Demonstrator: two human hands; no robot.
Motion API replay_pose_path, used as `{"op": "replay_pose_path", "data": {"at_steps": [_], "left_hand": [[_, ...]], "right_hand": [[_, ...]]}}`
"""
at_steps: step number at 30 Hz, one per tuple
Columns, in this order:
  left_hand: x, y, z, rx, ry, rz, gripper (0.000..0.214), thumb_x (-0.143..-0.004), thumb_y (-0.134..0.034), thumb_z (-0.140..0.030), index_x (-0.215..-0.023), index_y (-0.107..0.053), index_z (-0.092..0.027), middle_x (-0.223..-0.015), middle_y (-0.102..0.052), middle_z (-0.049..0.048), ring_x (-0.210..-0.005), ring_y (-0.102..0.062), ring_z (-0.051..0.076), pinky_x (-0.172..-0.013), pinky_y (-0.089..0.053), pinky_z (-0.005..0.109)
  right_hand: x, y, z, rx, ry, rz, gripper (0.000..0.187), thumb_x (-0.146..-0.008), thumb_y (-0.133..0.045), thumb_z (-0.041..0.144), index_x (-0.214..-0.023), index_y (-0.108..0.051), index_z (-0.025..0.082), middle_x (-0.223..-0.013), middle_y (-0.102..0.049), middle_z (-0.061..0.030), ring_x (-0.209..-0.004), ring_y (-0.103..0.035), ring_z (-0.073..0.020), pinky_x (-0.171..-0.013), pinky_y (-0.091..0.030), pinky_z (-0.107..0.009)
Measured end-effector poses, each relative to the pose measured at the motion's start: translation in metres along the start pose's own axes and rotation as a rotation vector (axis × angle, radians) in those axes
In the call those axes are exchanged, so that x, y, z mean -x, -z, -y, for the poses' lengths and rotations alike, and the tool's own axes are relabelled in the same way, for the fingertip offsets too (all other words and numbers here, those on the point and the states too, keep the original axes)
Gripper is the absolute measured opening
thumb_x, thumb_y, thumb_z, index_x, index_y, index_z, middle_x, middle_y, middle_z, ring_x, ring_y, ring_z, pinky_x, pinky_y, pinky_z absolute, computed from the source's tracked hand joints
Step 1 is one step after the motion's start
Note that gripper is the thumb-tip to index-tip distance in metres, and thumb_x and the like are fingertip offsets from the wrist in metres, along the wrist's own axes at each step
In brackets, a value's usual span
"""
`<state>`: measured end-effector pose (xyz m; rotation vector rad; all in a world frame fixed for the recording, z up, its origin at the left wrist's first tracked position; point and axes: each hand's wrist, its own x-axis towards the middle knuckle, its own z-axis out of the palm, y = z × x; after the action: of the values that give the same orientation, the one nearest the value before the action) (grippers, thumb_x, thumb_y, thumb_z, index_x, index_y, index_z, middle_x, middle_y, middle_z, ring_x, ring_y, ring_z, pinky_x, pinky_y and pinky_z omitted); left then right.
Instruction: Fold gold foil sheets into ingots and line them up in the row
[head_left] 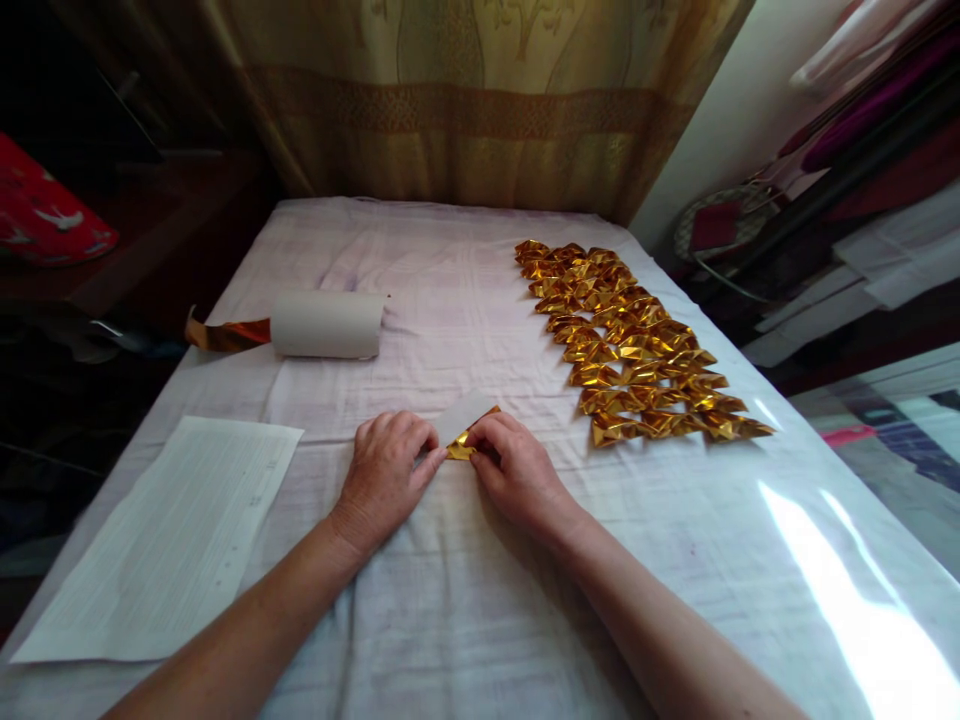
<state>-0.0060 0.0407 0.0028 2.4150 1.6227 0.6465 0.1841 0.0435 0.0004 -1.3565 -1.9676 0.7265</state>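
A small piece of gold foil paper (466, 432), white on its back, lies partly folded on the cloth-covered table (465, 600). My left hand (386, 470) pinches its left side with curled fingers. My right hand (514, 468) grips its right side, fingers pressed down on the fold. Both hands rest on the cloth near the table's middle.
Several folded gold foil pieces (637, 345) lie in rows at the right. A white roll (327, 323) with a gold foil tail (225, 334) lies at the left. A white paper sheet (165, 540) lies at the front left. A curtain hangs behind; clutter stands at the right.
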Motion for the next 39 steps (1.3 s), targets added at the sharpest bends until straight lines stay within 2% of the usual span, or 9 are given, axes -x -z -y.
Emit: {"op": "replay_pose_path", "data": {"at_steps": [6,10,13,17,22,27,31,34,39], "left_hand": [[0.001,0.003,0.007,0.049,-0.009,0.013,0.007,-0.09,-0.055,-0.022,-0.086,-0.06,-0.023,-0.088,-0.066,0.0013,-0.087,-0.058,0.021,-0.08,-0.041,0.036],[0.008,0.007,0.0,0.023,-0.174,-0.081,0.021,-0.092,-0.05,-0.015,-0.103,-0.066,-0.023,-0.104,-0.068,0.0049,-0.1,-0.059,0.023,-0.088,-0.042,0.039],[0.011,0.008,-0.008,-0.03,-0.293,-0.084,0.02,-0.095,-0.053,-0.021,-0.106,-0.068,-0.026,-0.105,-0.071,0.0037,-0.101,-0.059,0.023,-0.091,-0.041,0.04],[0.008,0.006,-0.011,-0.075,-0.304,-0.049,0.014,-0.095,-0.058,-0.027,-0.103,-0.07,-0.026,-0.099,-0.074,0.0017,-0.094,-0.061,0.022,-0.086,-0.04,0.04],[0.002,0.005,-0.006,-0.103,-0.339,-0.055,0.015,-0.094,-0.062,-0.026,-0.107,-0.069,-0.025,-0.094,-0.073,0.0004,-0.088,-0.061,0.019,-0.084,-0.039,0.037],[-0.008,0.01,-0.007,-0.277,-0.466,-0.044,0.012,-0.096,-0.056,-0.021,-0.099,-0.067,-0.022,-0.083,-0.07,0.0003,-0.078,-0.058,0.018,-0.081,-0.038,0.036],[-0.016,0.015,-0.004,-0.409,-0.621,-0.007,0.017,-0.097,-0.049,-0.011,-0.095,-0.064,-0.018,-0.079,-0.066,0.0018,-0.075,-0.057,0.018,-0.079,-0.038,0.036],[-0.021,0.018,0.005,-0.436,-0.703,-0.017,0.018,-0.097,-0.046,-0.011,-0.092,-0.062,-0.017,-0.076,-0.064,0.0013,-0.072,-0.057,0.017,-0.076,-0.039,0.034],[-0.016,0.025,0.027,-0.378,-0.717,-0.06,0.017,-0.098,-0.047,-0.012,-0.099,-0.064,-0.018,-0.084,-0.068,0.0016,-0.077,-0.059,0.016,-0.079,-0.043,0.033]], "right_hand": [[0.0,-0.002,0.0,-0.009,-0.012,-0.016,0.019,-0.077,-0.057,0.003,-0.081,-0.059,0.021,-0.088,-0.063,-0.0027,-0.085,-0.059,-0.018,-0.076,-0.046,-0.029],[0.0,-0.002,0.0,-0.024,-0.016,-0.023,0.019,-0.077,-0.057,0.002,-0.08,-0.059,0.021,-0.087,-0.063,-0.0028,-0.086,-0.059,-0.0181,-0.078,-0.047,-0.029],[0.0,-0.002,0.0,-0.026,-0.002,-0.033,0.018,-0.077,-0.057,0.003,-0.079,-0.06,0.021,-0.087,-0.064,-0.003,-0.085,-0.06,-0.0181,-0.078,-0.048,-0.029],[0.002,0.001,-0.003,-0.078,0.075,-0.068,0.017,-0.08,-0.054,0.005,-0.081,-0.061,0.021,-0.087,-0.065,-0.0037,-0.084,-0.061,-0.0179,-0.078,-0.05,-0.029],[0.003,0.013,-0.022,-0.084,0.204,-0.152,0.039,-0.068,-0.043,-0.003,-0.089,-0.064,0.021,-0.108,-0.07,-0.0061,-0.105,-0.063,-0.019,-0.094,-0.05,-0.034],[0.001,0.02,-0.038,0.029,0.267,-0.103,0.051,-0.063,-0.044,-0.002,-0.101,-0.067,0.023,-0.116,-0.07,-0.0055,-0.114,-0.061,-0.0227,-0.101,-0.047,-0.043],[0.0,0.018,-0.04,0.107,0.301,-0.109,0.052,-0.067,-0.048,0.0,-0.11,-0.067,0.023,-0.123,-0.068,-0.0073,-0.119,-0.058,-0.0245,-0.102,-0.046,-0.046],[0.0,0.017,-0.039,0.166,0.31,-0.114,0.046,-0.076,-0.051,0.003,-0.114,-0.068,0.023,-0.126,-0.067,-0.0081,-0.119,-0.058,-0.0245,-0.101,-0.046,-0.046],[0.0,0.019,-0.035,0.309,0.359,-0.085,0.027,-0.089,-0.058,0.014,-0.11,-0.072,0.025,-0.122,-0.069,-0.0079,-0.118,-0.057,-0.0257,-0.098,-0.045,-0.045]]}}
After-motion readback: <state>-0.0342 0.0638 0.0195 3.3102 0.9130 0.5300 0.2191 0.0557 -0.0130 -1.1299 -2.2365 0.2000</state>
